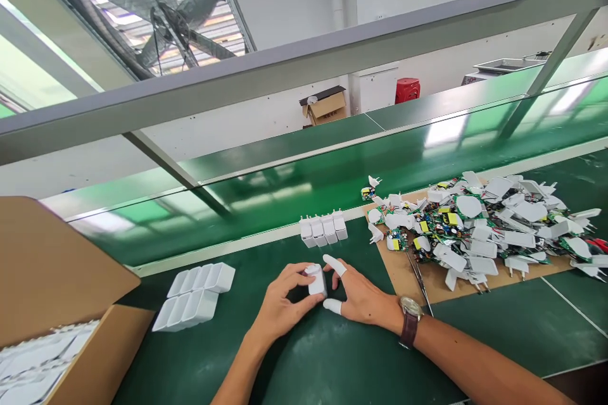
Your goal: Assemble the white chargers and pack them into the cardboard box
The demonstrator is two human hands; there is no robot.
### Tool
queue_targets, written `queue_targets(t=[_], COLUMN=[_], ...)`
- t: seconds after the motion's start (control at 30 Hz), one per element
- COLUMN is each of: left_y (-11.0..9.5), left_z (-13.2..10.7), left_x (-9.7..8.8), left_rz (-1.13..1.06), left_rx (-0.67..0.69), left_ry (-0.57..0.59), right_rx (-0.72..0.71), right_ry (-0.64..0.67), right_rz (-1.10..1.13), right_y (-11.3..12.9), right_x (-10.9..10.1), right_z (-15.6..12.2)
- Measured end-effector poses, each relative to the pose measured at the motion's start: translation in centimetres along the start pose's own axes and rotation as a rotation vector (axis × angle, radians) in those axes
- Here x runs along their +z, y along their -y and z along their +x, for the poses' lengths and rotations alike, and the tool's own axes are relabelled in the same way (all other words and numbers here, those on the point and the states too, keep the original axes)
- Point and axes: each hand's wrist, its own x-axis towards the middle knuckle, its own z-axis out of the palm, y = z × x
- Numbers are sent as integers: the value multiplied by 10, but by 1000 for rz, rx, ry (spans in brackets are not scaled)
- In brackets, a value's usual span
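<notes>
My left hand (291,294) grips a small white charger housing (316,280) between thumb and fingers, just above the green tabletop. Close by on its right, my right hand (349,294) has thumb and index finger spread, with white finger cots on both and nothing between them. A watch sits on that wrist. Beyond my hands stands a short row of white chargers (323,229) with their plug pins up. To the left, open white housings (194,294) are lined up in two rows.
At the right, a heap of circuit boards with white plug covers (465,228) covers a cardboard sheet (394,272). Tweezers (418,277) lie at its near edge. An open cardboard box (118,342) of white parts stands at the left. A green conveyor belt (266,202) runs behind.
</notes>
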Motion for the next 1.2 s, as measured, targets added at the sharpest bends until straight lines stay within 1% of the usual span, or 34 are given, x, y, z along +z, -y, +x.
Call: queue_targets(t=[0.07,0.13,0.23,0.3,0.43,0.6,0.67,0.73,0.77,0.83,0.93,1.0,1.03,1.07,1.1,1.13,1.2], left_y=[12,26,44,51,54,52,50,46,44,40,38,41,44,48,52,57,63], left_z=[6,17,36,48,64,72,72,70,68,63,46,27,16,5,-6,-15,-26], left_x=[-13,-28,-43,-44,-33,-18,-17,-23,-29,-52,-101,-133,-145,-153,-158,-158,-150], left_rz=[59,104,59,1,-52,-73,-73,-72,-60,34,353,596,702,793,860,903,918], left_rx=[-116,-239,-391,-441,-431,-400,-391,-387,-381,-347,-277,-246,-240,-242,-254,-275,-315], left_ry=[-99,-164,-173,-163,-151,-139,-129,-116,-115,-153,-295,-376,-393,-392,-375,-343,-280], right_rx=[-19,-49,-98,-116,-168,-208,-213,-209,-202,-194,-194,-184,-178,-178,-183,-193,-205], right_ry=[10,13,-8,-29,-62,-79,-87,-91,-91,-89,-91,-85,-83,-82,-84,-89,-92], right_rz=[-49,-81,-115,-133,-156,-168,-163,-145,-132,-109,-93,-89,-88,-88,-92,-99,-120], right_y=[-1,-3,-7,-10,-13,-11,-12,-14,-16,-18,-22,-23,-24,-24,-24,-23,-20], right_x=[0,1,2,4,7,6,6,6,7,8,10,10,10,10,9,9,6], right_z=[-2,-3,-4,-5,-5,-5,-6,-6,-6,-6,-5,-4,-4,-4,-3,-3,-4])
